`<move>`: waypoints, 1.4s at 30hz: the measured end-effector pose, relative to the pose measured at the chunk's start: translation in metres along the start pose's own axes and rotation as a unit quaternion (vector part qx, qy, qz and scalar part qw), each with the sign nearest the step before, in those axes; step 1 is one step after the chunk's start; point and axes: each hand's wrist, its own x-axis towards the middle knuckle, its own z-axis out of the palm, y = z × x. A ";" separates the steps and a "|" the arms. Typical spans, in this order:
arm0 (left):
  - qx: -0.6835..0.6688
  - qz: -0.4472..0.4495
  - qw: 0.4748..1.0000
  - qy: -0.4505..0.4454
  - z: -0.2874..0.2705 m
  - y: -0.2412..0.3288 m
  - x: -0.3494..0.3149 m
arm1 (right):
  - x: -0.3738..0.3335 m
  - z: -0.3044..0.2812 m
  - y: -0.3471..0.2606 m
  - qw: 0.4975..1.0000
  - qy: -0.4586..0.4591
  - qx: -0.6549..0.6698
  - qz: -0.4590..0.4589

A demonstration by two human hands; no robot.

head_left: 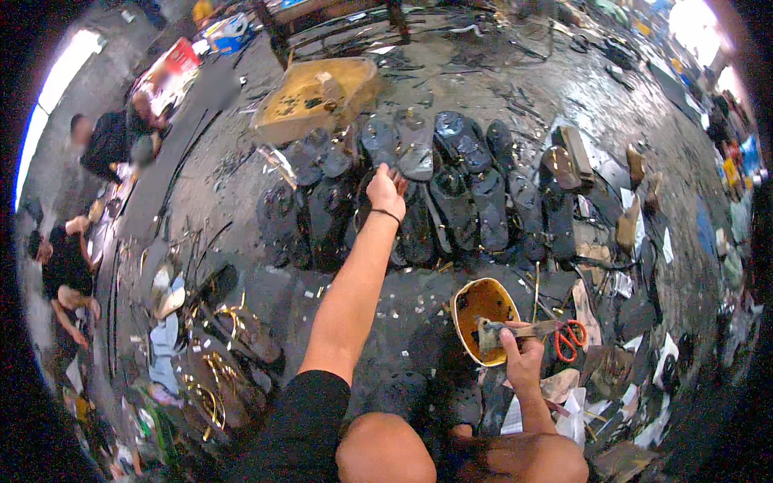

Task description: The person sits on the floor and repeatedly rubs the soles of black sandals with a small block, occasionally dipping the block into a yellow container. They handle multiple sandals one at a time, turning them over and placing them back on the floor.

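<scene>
Several dark sandal soles [456, 205] lie in rows on the ground before me. My left hand [387, 193] is stretched out over the middle of these rows, fingers bunched and bent down at the soles' edges. What it pinches, if anything, is hidden. Low on the right, my right hand [523, 358] is closed round the handle of a brush [523, 329]. Its stubby, smeared head is over an oval tub [457, 310] with brown, dark-spotted insides. Beside that hand are red-handled scissors [571, 340].
A large yellowish tray [282, 121] stands beyond the soles. Sandals with gold-coloured straps [213, 386] lie at lower left. Scraps and paper [636, 370] litter the right side. Other people [68, 262] sit along the left, and a red box [181, 56] is behind them.
</scene>
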 end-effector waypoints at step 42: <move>0.903 -0.109 0.327 0.257 -0.418 0.342 0.040 | -0.039 -0.049 -0.030 0.940 -0.041 -0.259 0.220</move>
